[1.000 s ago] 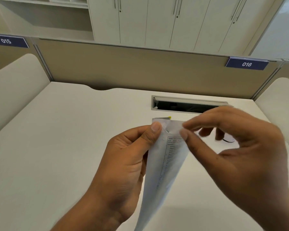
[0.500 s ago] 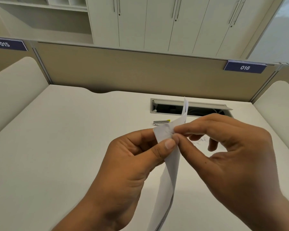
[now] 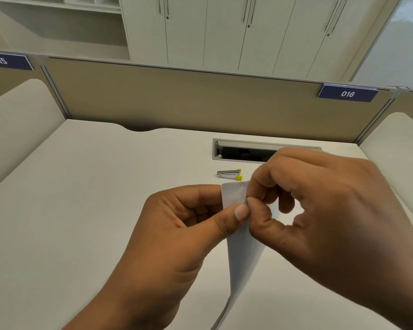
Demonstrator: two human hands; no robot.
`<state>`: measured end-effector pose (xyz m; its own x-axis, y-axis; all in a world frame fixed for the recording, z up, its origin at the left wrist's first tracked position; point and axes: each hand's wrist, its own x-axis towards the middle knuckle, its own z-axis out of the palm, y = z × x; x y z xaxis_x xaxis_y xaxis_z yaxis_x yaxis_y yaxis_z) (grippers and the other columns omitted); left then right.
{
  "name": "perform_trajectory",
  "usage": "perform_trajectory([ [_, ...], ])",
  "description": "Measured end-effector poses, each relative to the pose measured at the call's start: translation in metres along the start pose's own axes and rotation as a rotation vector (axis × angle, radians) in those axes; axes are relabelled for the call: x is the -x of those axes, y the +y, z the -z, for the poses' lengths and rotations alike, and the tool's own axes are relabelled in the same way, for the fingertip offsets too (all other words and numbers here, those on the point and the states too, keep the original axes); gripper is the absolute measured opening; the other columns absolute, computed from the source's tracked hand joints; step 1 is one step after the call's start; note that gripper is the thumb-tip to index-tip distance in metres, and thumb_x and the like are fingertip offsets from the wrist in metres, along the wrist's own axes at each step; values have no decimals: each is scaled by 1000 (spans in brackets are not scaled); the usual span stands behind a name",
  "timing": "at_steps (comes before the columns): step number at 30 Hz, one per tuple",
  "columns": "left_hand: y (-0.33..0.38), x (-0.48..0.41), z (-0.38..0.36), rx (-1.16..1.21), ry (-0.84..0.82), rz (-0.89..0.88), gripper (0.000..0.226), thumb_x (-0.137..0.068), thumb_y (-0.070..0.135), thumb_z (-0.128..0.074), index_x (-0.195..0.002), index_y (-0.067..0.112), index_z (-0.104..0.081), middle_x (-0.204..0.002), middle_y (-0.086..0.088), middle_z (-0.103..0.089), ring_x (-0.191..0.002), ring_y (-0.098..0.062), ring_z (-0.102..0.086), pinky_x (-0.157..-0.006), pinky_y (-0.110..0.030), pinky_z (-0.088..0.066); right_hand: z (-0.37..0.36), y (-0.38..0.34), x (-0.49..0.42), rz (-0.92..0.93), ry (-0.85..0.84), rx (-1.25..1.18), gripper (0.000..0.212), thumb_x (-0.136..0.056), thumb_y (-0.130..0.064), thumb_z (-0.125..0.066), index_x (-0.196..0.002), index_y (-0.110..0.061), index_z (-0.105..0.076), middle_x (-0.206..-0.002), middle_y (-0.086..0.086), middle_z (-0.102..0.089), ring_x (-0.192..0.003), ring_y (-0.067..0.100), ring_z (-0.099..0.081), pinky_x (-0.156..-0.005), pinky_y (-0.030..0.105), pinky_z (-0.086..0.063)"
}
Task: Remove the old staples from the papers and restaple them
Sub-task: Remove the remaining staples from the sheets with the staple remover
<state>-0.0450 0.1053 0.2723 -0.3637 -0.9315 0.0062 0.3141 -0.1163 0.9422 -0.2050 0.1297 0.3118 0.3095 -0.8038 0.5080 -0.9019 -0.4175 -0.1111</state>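
1. Papers [image 3: 242,253], a narrow folded bundle of white sheets, hang with their long axis running from the centre of the frame down to the lower edge; the top corner points up and slightly left.
2. Your left hand [image 3: 177,234] pinches that top corner between thumb and forefinger, thumb tip pressed onto the sheet.
3. Your right hand [image 3: 320,210] has thumb and forefinger nipped together on a small dark metal staple [image 3: 247,196] at the right edge of the corner; the remaining fingers curl loosely.
4. Half a second ago a loose flap of paper stood up above your hands; now the corner is flat and lower, and both hands sit slightly further right in the frame.
5. Behind the hands, above centre, a small silver stapler with yellow ends [image 3: 229,174] lies on the white desk [image 3: 81,198], long axis left to right.
6. A rectangular grey cable tray [image 3: 243,152] recessed in the desk shows dark contents you cannot make out.
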Motion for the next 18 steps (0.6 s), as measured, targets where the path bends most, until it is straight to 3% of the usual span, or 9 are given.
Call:
perform_trajectory([
  [5, 0, 1, -1, 8, 25, -7, 33, -54, 22, -77, -86, 16, -81, -85, -7, -80, -80, -18, -77, -67, -18, -56, -5, 0, 2, 20, 9, 13, 14, -85, -32, -52, -75, -23, -56, -65, -7, -51, -52, 17, -47, -45, 34, -45],
  [7, -1, 1, -1, 7, 53, -1, 39, -53, 13, -88, -91, 14, -80, -86, -9, -79, -80, -21, -76, -68, -21, -57, -8, 0, 3, 9, 23, -6, 13, -85, -33, -53, -77, -23, -55, -67, -9, -51, -52, 12, -44, -45, 31, -44],
  [9, -3, 1, 0, 36, 69, 8, 37, -58, 11, -85, -94, 13, -79, -86, -11, -79, -80, -23, -76, -69, -23, -58, -11, 0, 3, 1, 39, -32, 10, -84, -32, -54, -78, -24, -54, -68, -11, -51, -53, 8, -41, -46, 25, -41],
  [12, -3, 1, -1, 62, 91, 27, 42, -52, 12, -88, -93, 14, -78, -84, -10, -79, -79, -22, -77, -67, -24, -59, -13, 3, 4, -37, 41, -140, 8, -82, -34, -54, -79, -27, -53, -69, -16, -51, -61, 7, -48, -50, 17, -43],
  [15, -3, 2, -3, 52, 118, 31, 42, -47, 23, -77, -88, 17, -78, -80, -7, -79, -75, -19, -77, -65, -22, -59, -13, 5, 3, -103, 24, -284, 6, -78, -37, -54, -76, -32, -55, -68, -24, -53, -69, 5, -56, -58, 15, -48],
  [18, -4, 1, -1, 9, 139, 22, 43, -48, 27, -77, -90, 18, -78, -84, -6, -80, -80, -22, -77, -69, -25, -61, -13, 6, 2, -123, 34, -392, 4, -79, -34, -61, -77, -32, -63, -72, -26, -60, -70, 4, -63, -53, 14, -50],
])
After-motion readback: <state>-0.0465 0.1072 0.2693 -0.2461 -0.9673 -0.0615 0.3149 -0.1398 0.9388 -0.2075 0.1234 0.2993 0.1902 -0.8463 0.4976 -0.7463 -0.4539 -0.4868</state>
